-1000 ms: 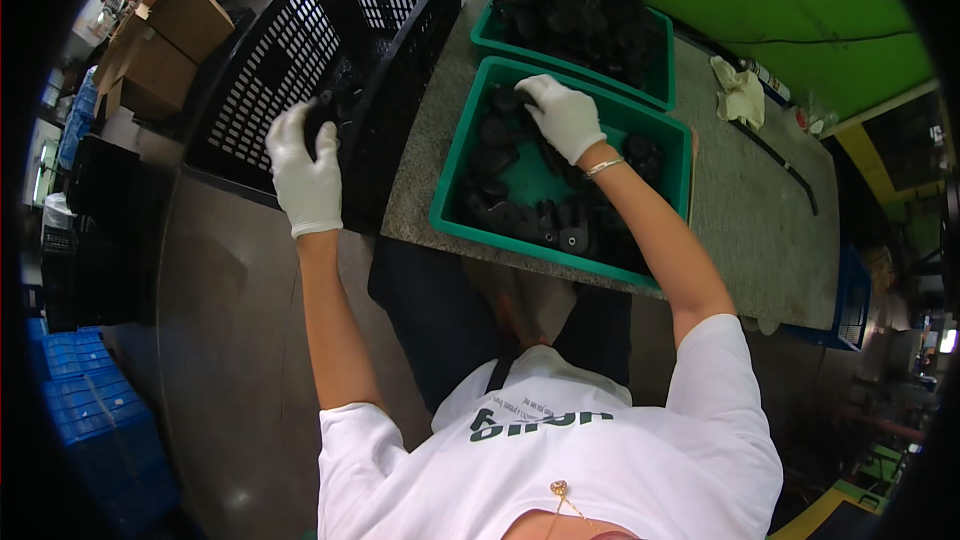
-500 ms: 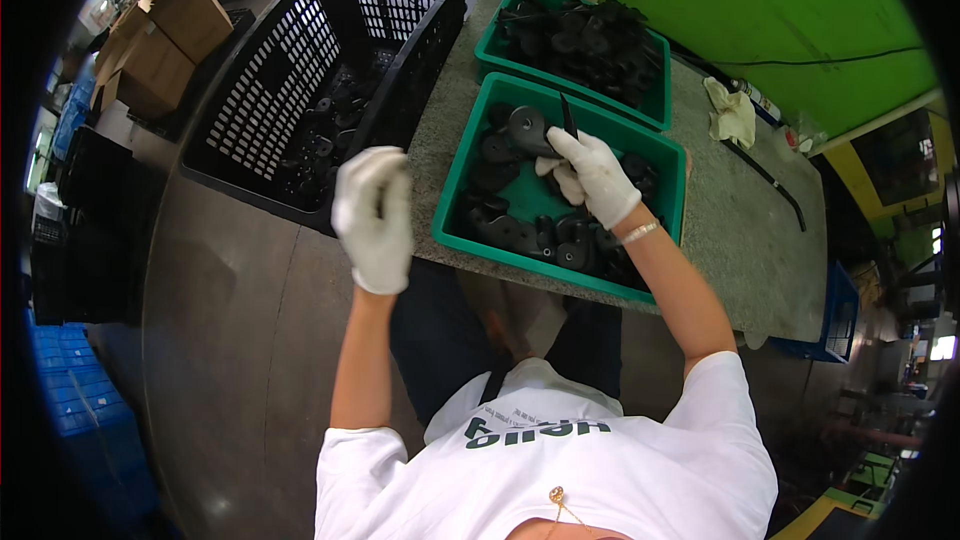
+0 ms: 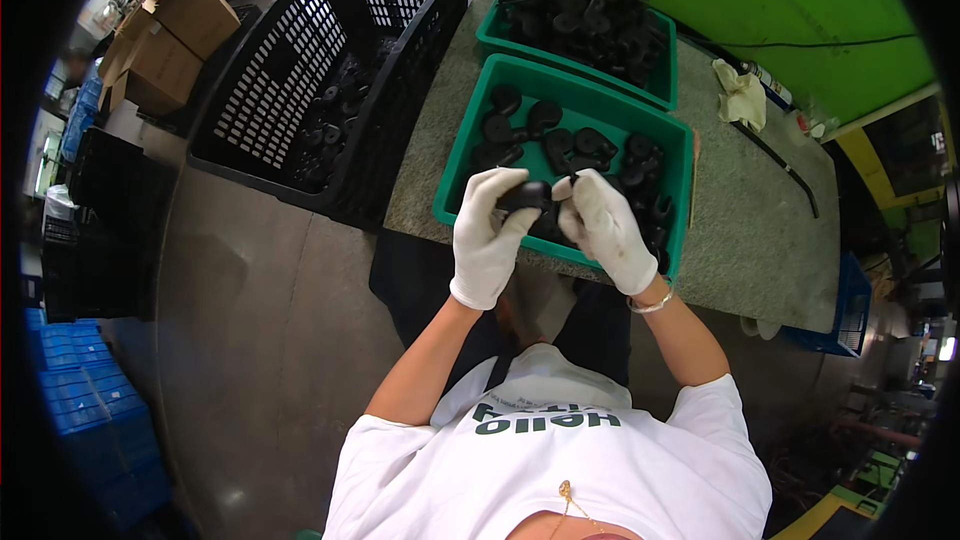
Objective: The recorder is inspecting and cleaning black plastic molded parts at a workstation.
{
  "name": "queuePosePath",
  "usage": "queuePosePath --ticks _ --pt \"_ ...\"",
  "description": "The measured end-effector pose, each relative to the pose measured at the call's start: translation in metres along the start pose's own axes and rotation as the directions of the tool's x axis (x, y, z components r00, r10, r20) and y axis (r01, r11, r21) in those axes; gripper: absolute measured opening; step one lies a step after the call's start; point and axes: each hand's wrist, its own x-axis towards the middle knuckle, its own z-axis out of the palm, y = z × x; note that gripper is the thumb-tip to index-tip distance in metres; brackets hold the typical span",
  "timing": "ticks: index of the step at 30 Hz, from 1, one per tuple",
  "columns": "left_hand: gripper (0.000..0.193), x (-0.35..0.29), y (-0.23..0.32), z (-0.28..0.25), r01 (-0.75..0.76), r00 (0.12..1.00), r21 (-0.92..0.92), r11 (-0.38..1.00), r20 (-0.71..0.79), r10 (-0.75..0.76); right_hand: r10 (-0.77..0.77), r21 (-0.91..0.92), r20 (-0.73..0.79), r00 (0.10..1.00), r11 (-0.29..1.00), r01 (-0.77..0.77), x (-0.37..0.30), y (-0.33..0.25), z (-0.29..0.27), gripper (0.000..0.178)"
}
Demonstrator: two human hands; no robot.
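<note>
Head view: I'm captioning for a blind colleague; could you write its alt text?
A person's white-gloved left hand holds a black rounded part over a green tray of similar parts, with the gloved right hand close beside it. The tray sits on a grey table before a second, fuller green tray; a black perforated crate stands left.

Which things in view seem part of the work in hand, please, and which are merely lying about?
Seemingly in use:
white-gloved left hand, holding a rounded black plastic part
white-gloved right hand
nearer green plastic tray
farther green plastic tray
perforated black plastic crate

Seemingly lying about:
crumpled cream cloth
bent black rod
brown cardboard boxes
stacked blue plastic crates
</note>
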Motion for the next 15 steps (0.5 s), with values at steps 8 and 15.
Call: queuePosePath --ticks 8,15 --pt "0.038 -0.009 0.006 0.004 0.292 0.956 -0.391 0.873 0.109 -0.271 -0.54 -0.838 -0.022 0.842 0.469 0.279 -0.019 0.006 0.006 0.018" --pt "0.036 -0.013 0.01 0.012 0.325 0.945 -0.384 0.864 0.106 -0.308 -0.58 -0.921 0.047 0.813 0.29 0.261 -0.022 0.008 0.004 0.021"
